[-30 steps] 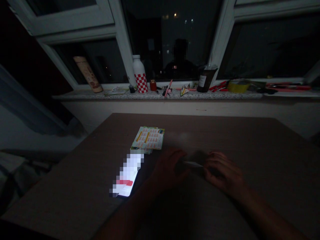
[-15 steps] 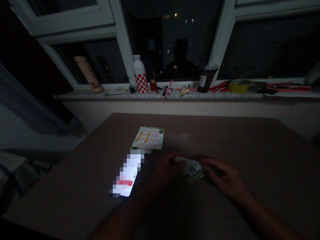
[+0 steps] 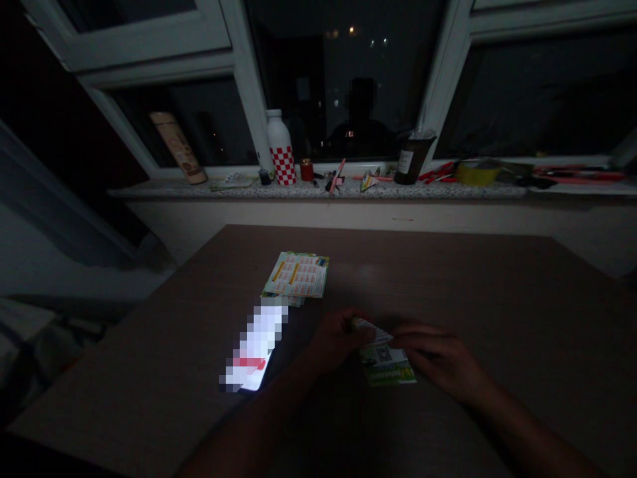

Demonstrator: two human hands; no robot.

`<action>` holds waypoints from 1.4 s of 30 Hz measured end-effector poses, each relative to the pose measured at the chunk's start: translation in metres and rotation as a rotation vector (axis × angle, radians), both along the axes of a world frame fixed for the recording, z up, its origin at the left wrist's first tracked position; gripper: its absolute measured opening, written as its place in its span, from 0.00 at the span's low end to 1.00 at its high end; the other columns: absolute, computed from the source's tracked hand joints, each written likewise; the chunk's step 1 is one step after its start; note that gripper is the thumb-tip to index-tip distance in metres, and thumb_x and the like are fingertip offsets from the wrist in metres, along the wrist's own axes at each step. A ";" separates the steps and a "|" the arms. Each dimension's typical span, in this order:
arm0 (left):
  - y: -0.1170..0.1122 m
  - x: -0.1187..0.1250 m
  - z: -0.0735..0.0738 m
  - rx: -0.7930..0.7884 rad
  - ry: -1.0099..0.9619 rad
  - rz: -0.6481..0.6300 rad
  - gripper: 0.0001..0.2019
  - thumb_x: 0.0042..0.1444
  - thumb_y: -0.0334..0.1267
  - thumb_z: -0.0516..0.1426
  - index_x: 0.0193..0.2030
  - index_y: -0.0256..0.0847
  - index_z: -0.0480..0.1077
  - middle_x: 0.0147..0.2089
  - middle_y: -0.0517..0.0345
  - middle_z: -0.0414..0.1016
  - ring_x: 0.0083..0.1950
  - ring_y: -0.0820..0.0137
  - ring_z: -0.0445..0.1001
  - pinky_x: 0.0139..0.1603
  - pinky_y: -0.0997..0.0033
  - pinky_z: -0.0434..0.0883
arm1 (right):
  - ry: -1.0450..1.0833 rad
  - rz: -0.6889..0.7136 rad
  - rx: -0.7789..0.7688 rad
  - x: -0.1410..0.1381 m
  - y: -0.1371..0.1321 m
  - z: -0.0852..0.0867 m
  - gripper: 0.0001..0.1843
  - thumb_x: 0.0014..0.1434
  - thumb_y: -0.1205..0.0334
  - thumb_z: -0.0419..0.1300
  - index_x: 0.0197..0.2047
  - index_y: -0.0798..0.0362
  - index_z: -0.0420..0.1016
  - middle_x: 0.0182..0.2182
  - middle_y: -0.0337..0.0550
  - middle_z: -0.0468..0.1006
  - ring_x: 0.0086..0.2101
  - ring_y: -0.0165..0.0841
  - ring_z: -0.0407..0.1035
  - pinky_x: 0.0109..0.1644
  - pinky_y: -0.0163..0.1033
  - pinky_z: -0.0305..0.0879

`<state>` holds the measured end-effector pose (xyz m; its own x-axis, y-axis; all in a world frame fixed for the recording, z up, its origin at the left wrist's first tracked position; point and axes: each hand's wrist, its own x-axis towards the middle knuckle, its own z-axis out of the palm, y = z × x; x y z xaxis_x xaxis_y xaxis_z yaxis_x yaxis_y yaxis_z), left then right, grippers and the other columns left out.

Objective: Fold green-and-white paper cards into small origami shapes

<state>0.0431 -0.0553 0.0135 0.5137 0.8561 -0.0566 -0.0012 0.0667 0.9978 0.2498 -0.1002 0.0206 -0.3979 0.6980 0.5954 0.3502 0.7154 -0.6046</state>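
Note:
A green and white printed card [image 3: 391,370], which looks like a scratch card, is between my two hands over the table. It shows a small square code and a green band, and bends along a crease near its upper part. My left hand [image 3: 343,337] pinches its upper left side, thumb on top. My right hand [image 3: 438,352] holds the right edge by the crease between thumb and fingers. A stack of similar cards [image 3: 298,275] with rows of orange print lies farther off, to the left. Below the stack is a lit phone [image 3: 259,352], its screen partly blurred out.
Along the windowsill [image 3: 343,191] stand a pinkish flask [image 3: 178,149], a red-checked white bottle [image 3: 281,149], a small red jar [image 3: 306,170] and a dark cup [image 3: 412,159]. A yellow tape-like roll [image 3: 476,172] is farther right. The brown table [image 3: 448,265] meets the wall below the sill.
The card's lower part has swung down and toward me, showing more of its green band and code. My right hand has shifted slightly nearer to me and left; my left hand keeps its pinch.

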 end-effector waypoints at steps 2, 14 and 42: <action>0.000 0.000 -0.001 0.050 0.056 0.005 0.11 0.49 0.41 0.61 0.35 0.35 0.71 0.28 0.60 0.71 0.29 0.73 0.68 0.30 0.75 0.65 | -0.010 0.000 -0.019 0.000 0.000 0.001 0.13 0.60 0.72 0.53 0.41 0.51 0.76 0.34 0.47 0.80 0.34 0.34 0.75 0.35 0.37 0.73; -0.009 0.001 0.007 0.305 0.235 0.079 0.11 0.55 0.43 0.56 0.37 0.38 0.75 0.34 0.56 0.77 0.34 0.69 0.72 0.34 0.74 0.66 | 0.017 -0.297 -0.120 -0.005 -0.001 -0.009 0.07 0.54 0.64 0.62 0.39 0.50 0.76 0.29 0.41 0.81 0.28 0.34 0.76 0.32 0.36 0.75; 0.004 0.001 0.005 -0.208 -0.118 0.106 0.12 0.40 0.35 0.66 0.31 0.35 0.71 0.28 0.60 0.74 0.28 0.73 0.71 0.32 0.72 0.68 | 0.132 -0.060 -0.403 0.001 -0.002 -0.007 0.10 0.59 0.64 0.56 0.42 0.49 0.78 0.39 0.45 0.81 0.39 0.36 0.75 0.42 0.38 0.72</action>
